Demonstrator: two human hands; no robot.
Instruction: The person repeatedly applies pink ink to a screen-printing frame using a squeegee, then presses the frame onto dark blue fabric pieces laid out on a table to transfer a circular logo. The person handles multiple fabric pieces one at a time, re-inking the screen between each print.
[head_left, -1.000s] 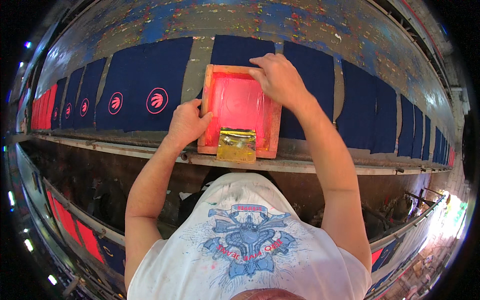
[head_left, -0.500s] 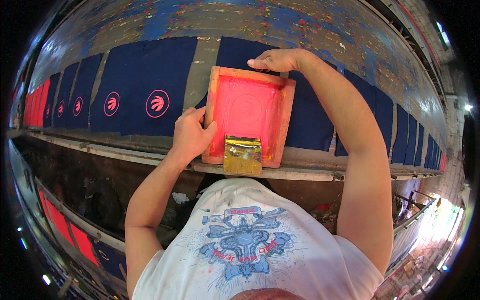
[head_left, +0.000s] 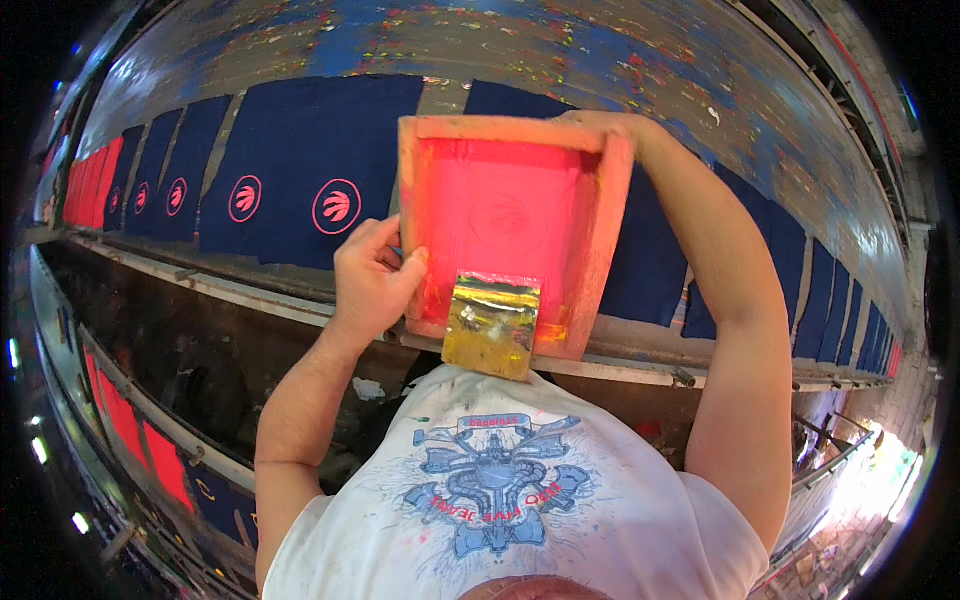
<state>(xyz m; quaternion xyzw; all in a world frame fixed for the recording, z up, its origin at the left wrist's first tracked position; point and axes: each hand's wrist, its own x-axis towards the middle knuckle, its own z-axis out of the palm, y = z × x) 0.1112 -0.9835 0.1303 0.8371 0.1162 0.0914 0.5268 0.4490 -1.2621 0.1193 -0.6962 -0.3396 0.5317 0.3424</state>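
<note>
A wooden screen printing frame (head_left: 596, 270) with a pink-inked mesh is in front of me, tilted with its far edge raised. My left hand (head_left: 378, 275) grips its left side, thumb on top and fingers curled around the wood. At the far right corner my right hand (head_left: 610, 124) holds the frame; most of its fingers are hidden behind the wood. A flat yellow-stained squeegee (head_left: 490, 325) leans inside the near end, overhanging the near edge, with neither hand on it. Beneath and beyond the frame lies a navy fabric panel (head_left: 515, 97), mostly covered.
Navy panels with pink round prints (head_left: 336, 206) lie to the left, with red panels (head_left: 88, 190) farther along. More navy panels (head_left: 640, 265) stretch right. A metal rail (head_left: 290, 302) edges the long ink-spattered table (head_left: 560, 50). Another table with red panels (head_left: 166, 465) stands at lower left.
The frame has tipped up at its far edge and come closer to me, the squeegee moving with it. My right hand has gone from above the far edge to the far right corner.
</note>
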